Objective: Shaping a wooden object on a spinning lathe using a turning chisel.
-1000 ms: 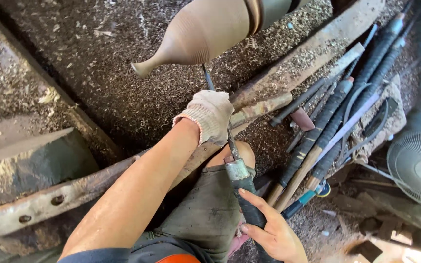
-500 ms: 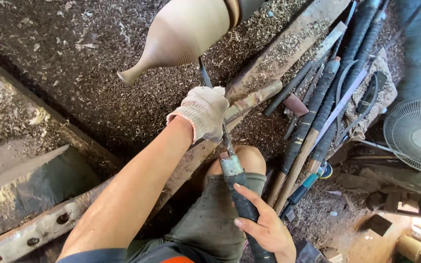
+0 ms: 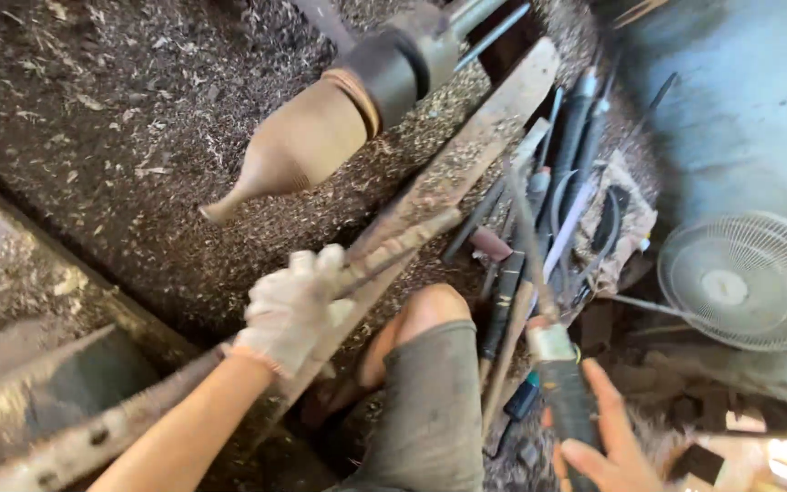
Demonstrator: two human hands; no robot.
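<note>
A vase-shaped wooden workpiece is mounted on a lathe, held by a dark chuck. My left hand, in a white work glove, lies on the long wooden rest bar below the workpiece, fingers curled over it. My bare right hand grips the dark wrapped handle of a long turning chisel at the lower right. Its thin blade points up and away from the workpiece. My bent knee in grey shorts sits between the two hands.
Wood shavings cover the ground under the lathe. Several long-handled tools lie in a row right of the rest bar. A white floor fan stands at the right. A rusty metal beam runs along the lower left.
The chisel has come off the workpiece and swung right in my right hand. My left hand has let go of its blade and stays on the rest bar.
</note>
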